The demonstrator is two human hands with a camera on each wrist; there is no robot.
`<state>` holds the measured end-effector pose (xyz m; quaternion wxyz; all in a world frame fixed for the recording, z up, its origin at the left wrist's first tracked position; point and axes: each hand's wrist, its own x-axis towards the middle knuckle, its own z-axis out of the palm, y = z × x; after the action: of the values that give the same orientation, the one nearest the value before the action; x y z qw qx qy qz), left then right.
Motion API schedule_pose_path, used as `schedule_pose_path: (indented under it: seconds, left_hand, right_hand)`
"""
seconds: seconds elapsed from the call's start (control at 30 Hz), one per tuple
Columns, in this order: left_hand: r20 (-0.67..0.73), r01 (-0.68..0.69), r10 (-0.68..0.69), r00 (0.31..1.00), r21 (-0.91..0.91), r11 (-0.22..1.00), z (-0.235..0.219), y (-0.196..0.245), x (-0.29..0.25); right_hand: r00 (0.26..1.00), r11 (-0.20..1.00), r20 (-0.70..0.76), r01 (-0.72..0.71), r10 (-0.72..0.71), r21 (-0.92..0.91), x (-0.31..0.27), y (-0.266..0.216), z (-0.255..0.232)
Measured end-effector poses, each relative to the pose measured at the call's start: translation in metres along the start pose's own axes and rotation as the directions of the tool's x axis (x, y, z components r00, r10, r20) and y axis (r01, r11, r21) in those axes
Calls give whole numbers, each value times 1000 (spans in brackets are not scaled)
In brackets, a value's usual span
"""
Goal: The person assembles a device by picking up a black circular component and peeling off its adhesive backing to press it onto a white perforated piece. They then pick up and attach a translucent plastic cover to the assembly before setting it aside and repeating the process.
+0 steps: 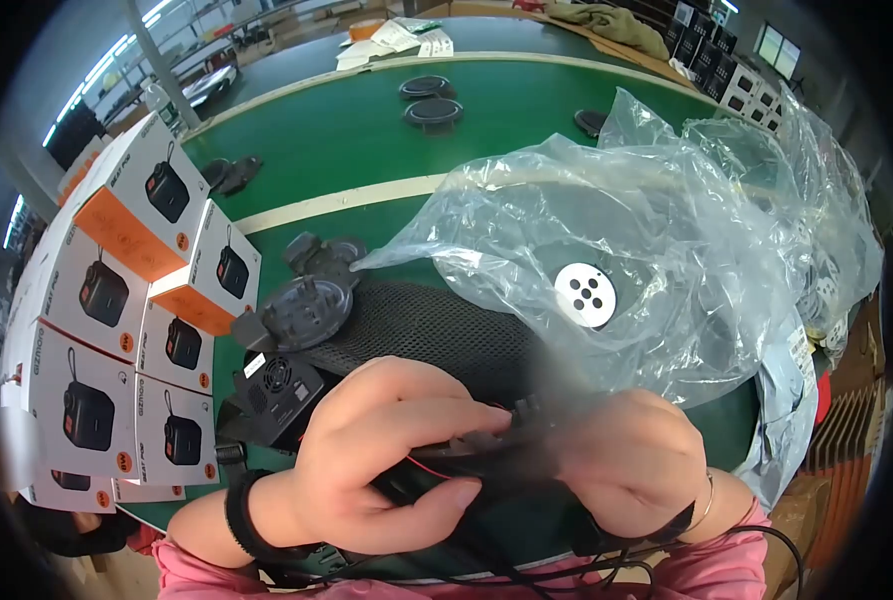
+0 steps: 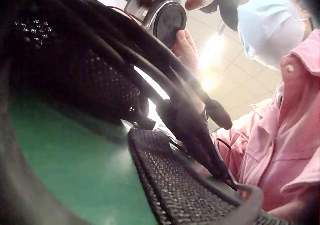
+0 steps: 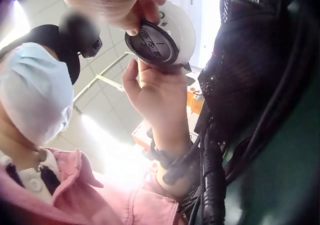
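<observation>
Both hands meet over the near edge of the green table. My left hand [image 1: 386, 455] curls its fingers and thumb round a dark part, with a thin red line along its side. That part shows in the right wrist view as a round black disc [image 3: 151, 43] with raised marks, and a pale disc [image 3: 181, 32] lies against it. My right hand [image 1: 631, 465] pinches at the disc's rim with thumb and fingertips, seen from below in the right wrist view. Between the hands the head view is blurred. A black mesh bag [image 1: 416, 325] lies just beyond the hands.
White and orange boxes [image 1: 86, 400] are stacked at left. Clear plastic bagging [image 1: 506, 220] spreads on the right, with a white disc [image 1: 585, 295] with black dots. Round dark mounts [image 1: 311, 310] and a black speaker-like unit [image 1: 281, 390] sit by the mesh bag; cables [image 1: 606, 565] run below the hands.
</observation>
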<state>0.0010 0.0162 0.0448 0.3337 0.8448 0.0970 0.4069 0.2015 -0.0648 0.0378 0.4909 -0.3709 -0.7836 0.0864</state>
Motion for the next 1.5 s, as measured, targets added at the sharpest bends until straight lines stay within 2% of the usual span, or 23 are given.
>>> schedule_pose_path:
  seconds: [0.33,0.9,1.5]
  left_hand:
    - [-16,-56,57,998,37,998,0,-1,0]
    - [-20,42,-43,999,-39,998,0,3,-2]
    - [-45,37,-37,998,-2,999,2,2,-3]
  right_hand:
    - [1000,1000,23,9,-9,0,3,-1,-3]
    - [1000,999,0,16,-16,27,3,-1,0]
    - [1000,1000,3,-1,1,20,1,0,3]
